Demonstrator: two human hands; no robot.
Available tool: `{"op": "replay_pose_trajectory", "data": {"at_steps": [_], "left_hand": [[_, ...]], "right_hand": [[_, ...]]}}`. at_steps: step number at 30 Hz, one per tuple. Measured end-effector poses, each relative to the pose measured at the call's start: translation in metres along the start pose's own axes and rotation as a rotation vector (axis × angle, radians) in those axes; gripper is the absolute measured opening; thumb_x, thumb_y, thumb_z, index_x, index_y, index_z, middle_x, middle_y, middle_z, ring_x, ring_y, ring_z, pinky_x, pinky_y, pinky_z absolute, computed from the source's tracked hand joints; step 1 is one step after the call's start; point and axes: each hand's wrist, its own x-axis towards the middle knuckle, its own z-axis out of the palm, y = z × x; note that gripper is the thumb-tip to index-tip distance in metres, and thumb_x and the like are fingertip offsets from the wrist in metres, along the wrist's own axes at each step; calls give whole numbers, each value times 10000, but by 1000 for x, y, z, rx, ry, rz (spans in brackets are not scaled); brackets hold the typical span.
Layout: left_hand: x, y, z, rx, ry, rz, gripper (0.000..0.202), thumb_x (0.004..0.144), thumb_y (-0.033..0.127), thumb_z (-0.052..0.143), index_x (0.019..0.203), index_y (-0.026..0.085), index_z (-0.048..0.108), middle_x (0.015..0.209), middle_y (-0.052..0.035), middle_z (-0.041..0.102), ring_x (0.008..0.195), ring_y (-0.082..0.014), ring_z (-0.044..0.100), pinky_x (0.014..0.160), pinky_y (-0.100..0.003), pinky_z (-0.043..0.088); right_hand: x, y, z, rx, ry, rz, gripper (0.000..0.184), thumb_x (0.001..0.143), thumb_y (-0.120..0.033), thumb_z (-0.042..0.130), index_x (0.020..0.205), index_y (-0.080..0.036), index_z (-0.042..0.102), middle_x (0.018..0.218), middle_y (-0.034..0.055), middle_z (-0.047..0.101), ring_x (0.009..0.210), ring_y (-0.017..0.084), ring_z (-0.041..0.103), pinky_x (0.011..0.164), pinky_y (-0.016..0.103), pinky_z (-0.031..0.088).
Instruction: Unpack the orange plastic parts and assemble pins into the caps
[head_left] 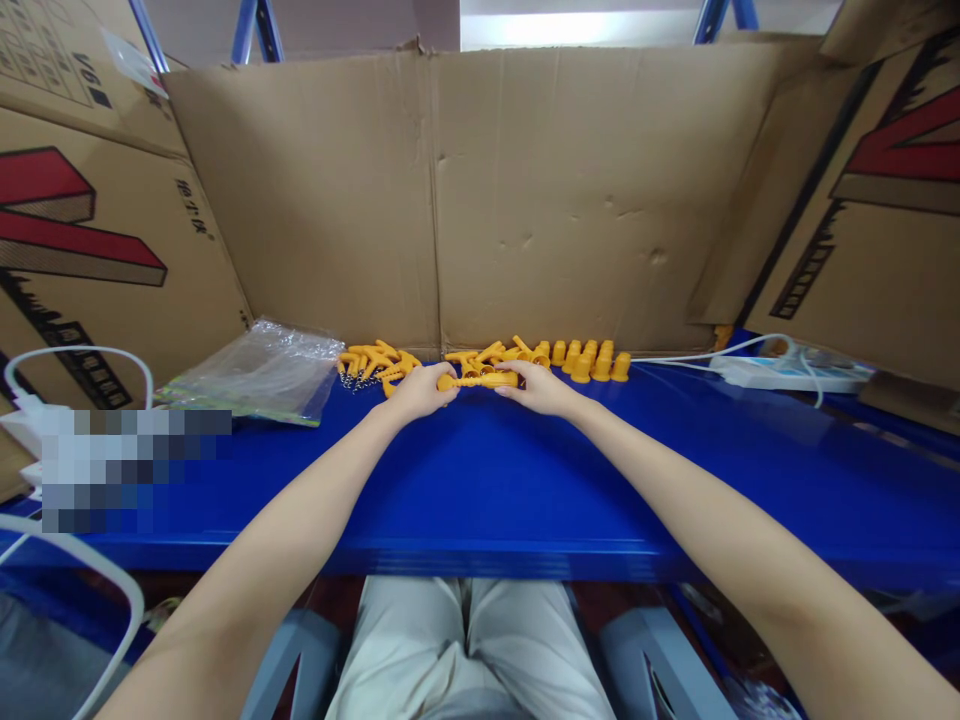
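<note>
Both my hands meet at the far middle of the blue table (487,480). My left hand (421,390) and my right hand (537,388) are closed on the two ends of a long orange plastic part (480,380) held level between them. Behind them lies a pile of orange handle-shaped parts (375,362) with small metal chains, a second cluster (487,354), and a row of several small orange caps (589,362) standing upright.
Clear plastic bags (259,372) lie at the left. A white power strip (787,372) with a cable sits at the right. Cardboard walls (450,200) surround the table on three sides. White cables (82,360) run at the left edge.
</note>
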Motion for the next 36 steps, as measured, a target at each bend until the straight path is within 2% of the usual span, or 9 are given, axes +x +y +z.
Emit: {"op": "replay_pose_trajectory", "data": {"at_steps": [4,7,9,13,16,22,25,29,36], "left_hand": [[0,-1,-2,26,5,-4,207,751,286,554,914,192,639,642,-4,652,631,-154,593,620,-250,404],[0,-3,-3,58,11,-15,215,746,285,555,920,192,641,633,-5,644,617,-153,585,609,-250,396],[0,-4,-4,60,6,-21,224,747,288,553,931,191,636,623,-3,633,598,-150,573,595,-248,390],[0,-6,-3,41,9,-1,241,746,304,555,950,198,629,621,5,619,601,-151,564,600,-248,391],[1,-6,-2,28,1,-8,238,744,302,554,946,200,627,627,5,623,608,-154,566,615,-253,395],[2,-8,0,25,-11,-18,202,742,294,550,906,200,621,624,10,631,610,-145,564,603,-246,379],[2,-7,0,-8,-6,-11,190,738,288,554,893,195,612,601,22,616,586,-135,551,593,-239,372],[1,-5,-1,-69,-8,2,180,736,269,550,889,188,600,571,34,600,540,-124,528,580,-236,368],[1,-5,-2,-60,20,2,193,718,281,575,886,189,608,552,40,568,533,-124,515,545,-230,350]], "right_hand": [[0,4,-2,159,-29,82,487,770,-203,653,1234,-124,527,1191,154,603,980,221,639,897,413,489],[1,11,-5,328,-63,133,479,742,-150,671,1195,-126,516,1161,141,602,871,174,667,841,367,525],[0,13,-7,446,-93,169,427,743,-156,682,1142,-143,530,1080,104,634,815,149,676,826,342,536],[-2,8,-9,587,-164,284,225,831,-310,630,969,-140,581,836,70,684,648,131,670,720,303,563],[-3,2,-10,614,-158,346,243,864,-356,591,934,-123,582,805,88,691,566,117,649,607,254,553],[-3,1,-10,620,-151,334,400,790,-260,688,1127,-165,496,795,40,688,560,113,651,552,236,542],[-3,6,-9,632,-153,327,349,759,-238,710,1030,-174,499,760,19,685,530,104,638,545,238,537],[-3,8,-10,664,-174,308,284,756,-300,711,900,-166,507,708,23,694,466,88,603,505,225,503],[-5,1,-15,658,-195,294,367,784,-494,653,767,-144,547,669,59,697,416,78,568,434,207,447]]}}
